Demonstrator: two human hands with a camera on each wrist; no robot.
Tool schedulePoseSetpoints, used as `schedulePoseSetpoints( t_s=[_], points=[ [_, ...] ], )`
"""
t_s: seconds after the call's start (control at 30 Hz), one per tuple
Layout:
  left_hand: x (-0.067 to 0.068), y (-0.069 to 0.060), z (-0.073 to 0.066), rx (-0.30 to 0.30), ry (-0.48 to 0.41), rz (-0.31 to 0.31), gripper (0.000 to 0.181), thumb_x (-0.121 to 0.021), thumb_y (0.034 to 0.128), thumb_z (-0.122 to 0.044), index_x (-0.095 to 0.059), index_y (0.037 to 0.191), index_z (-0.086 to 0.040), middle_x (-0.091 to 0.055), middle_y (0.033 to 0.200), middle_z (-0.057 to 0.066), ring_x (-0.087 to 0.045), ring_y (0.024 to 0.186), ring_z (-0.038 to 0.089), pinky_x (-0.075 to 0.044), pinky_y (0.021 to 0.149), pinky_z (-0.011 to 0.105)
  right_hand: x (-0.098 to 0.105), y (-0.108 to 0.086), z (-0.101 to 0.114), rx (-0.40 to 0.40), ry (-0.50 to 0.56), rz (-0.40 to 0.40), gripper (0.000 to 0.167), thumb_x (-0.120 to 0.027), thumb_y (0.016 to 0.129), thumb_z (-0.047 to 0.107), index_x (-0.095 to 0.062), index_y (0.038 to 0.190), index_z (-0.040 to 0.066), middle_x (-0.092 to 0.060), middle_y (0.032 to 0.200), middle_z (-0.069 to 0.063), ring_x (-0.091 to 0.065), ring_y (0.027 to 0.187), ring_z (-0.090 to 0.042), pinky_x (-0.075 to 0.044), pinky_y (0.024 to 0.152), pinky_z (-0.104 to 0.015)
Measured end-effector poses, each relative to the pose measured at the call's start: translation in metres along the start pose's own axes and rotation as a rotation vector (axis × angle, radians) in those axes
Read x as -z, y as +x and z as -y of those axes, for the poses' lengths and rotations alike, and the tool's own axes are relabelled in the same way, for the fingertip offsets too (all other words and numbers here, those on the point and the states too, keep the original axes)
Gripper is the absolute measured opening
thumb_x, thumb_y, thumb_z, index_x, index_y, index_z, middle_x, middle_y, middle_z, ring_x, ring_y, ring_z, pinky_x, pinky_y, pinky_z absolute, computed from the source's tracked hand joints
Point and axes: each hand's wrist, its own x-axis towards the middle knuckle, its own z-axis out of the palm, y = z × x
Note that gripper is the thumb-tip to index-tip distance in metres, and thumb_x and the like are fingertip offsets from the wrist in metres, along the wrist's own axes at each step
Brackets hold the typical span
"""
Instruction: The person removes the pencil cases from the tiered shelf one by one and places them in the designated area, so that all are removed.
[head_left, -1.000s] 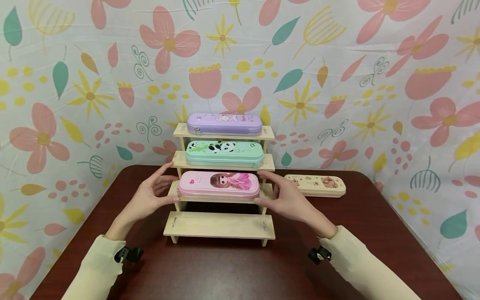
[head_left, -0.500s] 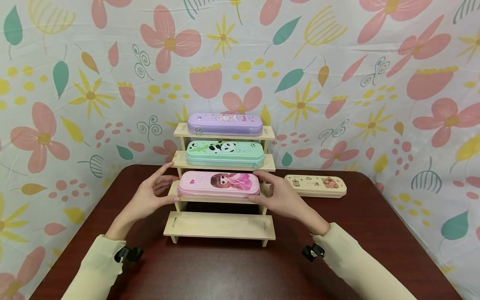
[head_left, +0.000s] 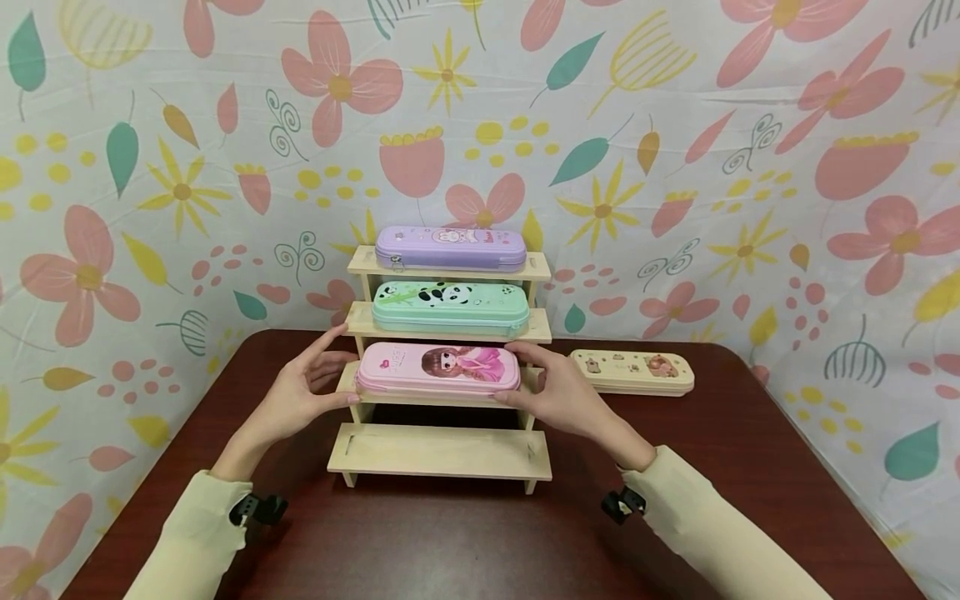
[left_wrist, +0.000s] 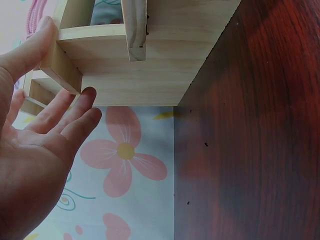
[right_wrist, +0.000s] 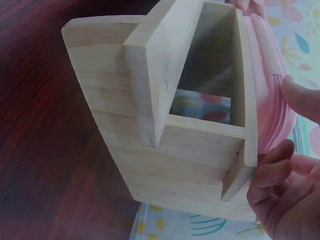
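Note:
A pink pencil case with a doll picture lies on the third step down of a wooden tiered rack. My right hand pinches its right end, thumb at the front and index finger behind; in the right wrist view the other fingers curl beside the shelf end. My left hand is at the left end, its thumb touching the front edge near the case's corner. In the left wrist view its loosely bent fingers reach past the shelf end. Whether they touch the case there is hidden.
A mint panda pencil case and a purple pencil case sit on the two higher steps. A cream pencil case lies right of the rack on the dark red table. A floral cloth hangs behind.
My right hand has moved left, from beside the pink case's right end to pinching it. The left hand stays where it was, and the case looks still.

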Motion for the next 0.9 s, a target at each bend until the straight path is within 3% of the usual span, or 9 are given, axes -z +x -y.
schedulePoseSetpoints(
  t_s=[0.13, 0.23, 0.33, 0.5, 0.6, 0.67, 0.73, 0.9],
  points=[
    [0.0003, 0.0004, -0.0004, -0.001, -0.010, 0.003, 0.101, -0.088, 0.0869, -0.002, -0.031, 0.168, -0.023, -0.062, 0.138, 0.022, -0.057, 0.131, 0.040, -0.044, 0.110, 0.052, -0.0001, 0.0020, 0.0022, 0.001, -0.030, -0.019, 0.076, -0.094, 0.082, 0.038, -0.063, 0.145, 0.009, -0.074, 0.107, -0.008, -0.040, 0.058, -0.009, -0.040, 0.056, -0.028],
    [0.0000, 0.0004, -0.0013, -0.004, -0.019, 0.002, 0.101, -0.087, 0.0868, -0.001, -0.031, 0.168, -0.023, -0.063, 0.138, 0.022, -0.057, 0.131, 0.041, -0.043, 0.110, 0.053, -0.0006, 0.0032, 0.0046, -0.007, -0.047, -0.042, 0.077, -0.095, 0.079, 0.040, -0.066, 0.143, 0.008, -0.068, 0.136, -0.009, -0.047, 0.067, -0.016, -0.043, 0.065, -0.032],
    [-0.0002, -0.0001, -0.0019, 0.000, -0.017, 0.003, 0.101, -0.087, 0.0867, -0.001, -0.031, 0.168, -0.023, -0.063, 0.138, 0.022, -0.057, 0.131, 0.041, -0.043, 0.110, 0.054, -0.0012, 0.0032, 0.0060, -0.022, -0.043, -0.046, 0.075, -0.096, 0.078, 0.039, -0.067, 0.140, 0.008, -0.069, 0.135, -0.009, -0.053, 0.074, -0.022, -0.044, 0.064, -0.033],
    [-0.0006, -0.0004, -0.0016, -0.004, -0.014, 0.003, 0.101, -0.087, 0.0868, -0.002, -0.031, 0.168, -0.022, -0.063, 0.137, 0.024, -0.057, 0.131, 0.043, -0.043, 0.110, 0.055, -0.0002, 0.0022, 0.0062, -0.040, -0.042, -0.033, 0.072, -0.096, 0.077, 0.039, -0.068, 0.137, 0.010, -0.074, 0.114, -0.007, -0.047, 0.062, -0.017, -0.038, 0.054, -0.031],
    [-0.0005, -0.0002, -0.0018, -0.009, -0.015, 0.000, 0.101, -0.087, 0.0869, -0.001, -0.031, 0.168, -0.022, -0.063, 0.136, 0.024, -0.058, 0.130, 0.043, -0.044, 0.110, 0.055, 0.0018, 0.0016, 0.0060, -0.035, -0.042, -0.029, 0.069, -0.096, 0.077, 0.039, -0.069, 0.134, 0.012, -0.074, 0.110, -0.004, -0.054, 0.069, -0.017, -0.047, 0.062, -0.034],
    [-0.0005, -0.0003, -0.0020, -0.007, -0.016, -0.001, 0.101, -0.087, 0.0868, -0.001, -0.031, 0.168, -0.022, -0.063, 0.137, 0.023, -0.058, 0.131, 0.042, -0.044, 0.110, 0.054, 0.0034, 0.0013, 0.0054, -0.028, -0.038, -0.025, 0.067, -0.095, 0.077, 0.039, -0.070, 0.132, 0.012, -0.074, 0.112, -0.003, -0.062, 0.084, -0.019, -0.054, 0.075, -0.040],
    [-0.0005, -0.0003, -0.0018, -0.003, -0.018, 0.000, 0.101, -0.087, 0.0866, -0.001, -0.031, 0.168, -0.022, -0.063, 0.137, 0.023, -0.058, 0.131, 0.042, -0.044, 0.110, 0.054, 0.0046, 0.0013, 0.0052, -0.026, -0.037, -0.021, 0.067, -0.096, 0.076, 0.040, -0.070, 0.131, 0.012, -0.072, 0.124, -0.001, -0.063, 0.101, -0.021, -0.055, 0.089, -0.046],
    [-0.0003, 0.0001, -0.0014, 0.000, -0.015, -0.001, 0.101, -0.088, 0.0865, -0.002, -0.031, 0.168, -0.022, -0.063, 0.137, 0.023, -0.057, 0.131, 0.045, -0.044, 0.110, 0.054, 0.0053, 0.0030, 0.0057, -0.036, -0.036, 0.015, 0.077, -0.096, 0.075, 0.042, -0.067, 0.140, 0.012, -0.068, 0.135, -0.007, -0.058, 0.087, -0.024, -0.051, 0.086, -0.044]
  ],
)
